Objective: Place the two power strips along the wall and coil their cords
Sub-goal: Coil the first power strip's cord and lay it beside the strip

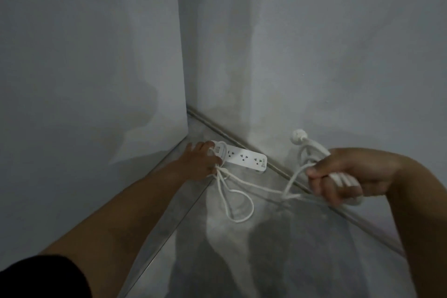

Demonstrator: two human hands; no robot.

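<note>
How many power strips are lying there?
1: a white plastic power strip on the grey floor, along the wall near the corner. Another may be out of view.

Wore a black short sleeve (41,278) above the left forearm (135,203), bare like the right forearm (416,213).
</note>
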